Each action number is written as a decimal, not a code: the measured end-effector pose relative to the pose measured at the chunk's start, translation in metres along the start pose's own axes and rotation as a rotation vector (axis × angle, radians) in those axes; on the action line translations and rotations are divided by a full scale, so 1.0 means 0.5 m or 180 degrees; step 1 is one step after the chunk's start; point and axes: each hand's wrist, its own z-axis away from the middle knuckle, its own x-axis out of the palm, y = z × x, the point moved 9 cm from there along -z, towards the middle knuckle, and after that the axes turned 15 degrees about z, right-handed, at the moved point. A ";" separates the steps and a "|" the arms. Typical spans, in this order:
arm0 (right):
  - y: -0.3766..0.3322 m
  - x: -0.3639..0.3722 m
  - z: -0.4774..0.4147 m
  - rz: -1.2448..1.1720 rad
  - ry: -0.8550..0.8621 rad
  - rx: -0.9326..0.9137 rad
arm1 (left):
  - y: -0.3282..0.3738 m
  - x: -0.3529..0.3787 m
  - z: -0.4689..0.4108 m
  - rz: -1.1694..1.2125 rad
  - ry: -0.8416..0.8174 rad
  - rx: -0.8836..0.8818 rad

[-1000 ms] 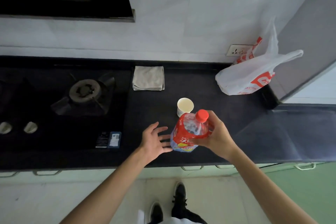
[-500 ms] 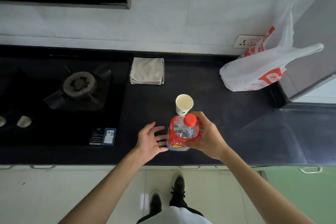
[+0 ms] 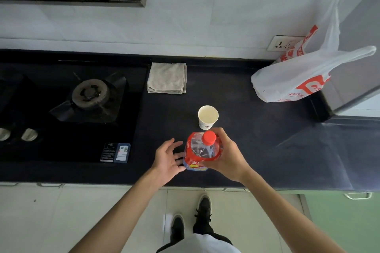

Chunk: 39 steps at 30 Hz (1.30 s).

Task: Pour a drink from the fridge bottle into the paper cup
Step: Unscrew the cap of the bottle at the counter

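A clear bottle (image 3: pixel 200 153) with a red label and a red cap stands upright on the dark counter (image 3: pixel 257 141), cap on. My right hand (image 3: pixel 226 156) grips its right side. My left hand (image 3: pixel 167 159) is open just left of the bottle, fingertips close to its base. An empty white paper cup (image 3: pixel 207 117) stands upright right behind the bottle, a small gap apart.
A gas hob (image 3: pixel 90 96) fills the counter's left part, with a folded grey cloth (image 3: pixel 167 81) beside it. A white and red plastic bag (image 3: pixel 294 80) lies at the back right against a grey fridge side. The counter's front edge is near my hands.
My right hand brought the bottle from a tilted, lifted pose down to upright on the counter. My left hand stayed open beside it.
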 end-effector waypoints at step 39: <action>-0.180 -0.081 -0.015 0.3189 0.0432 -0.0734 | 0.067 0.143 0.109 -0.3570 -0.1458 0.1886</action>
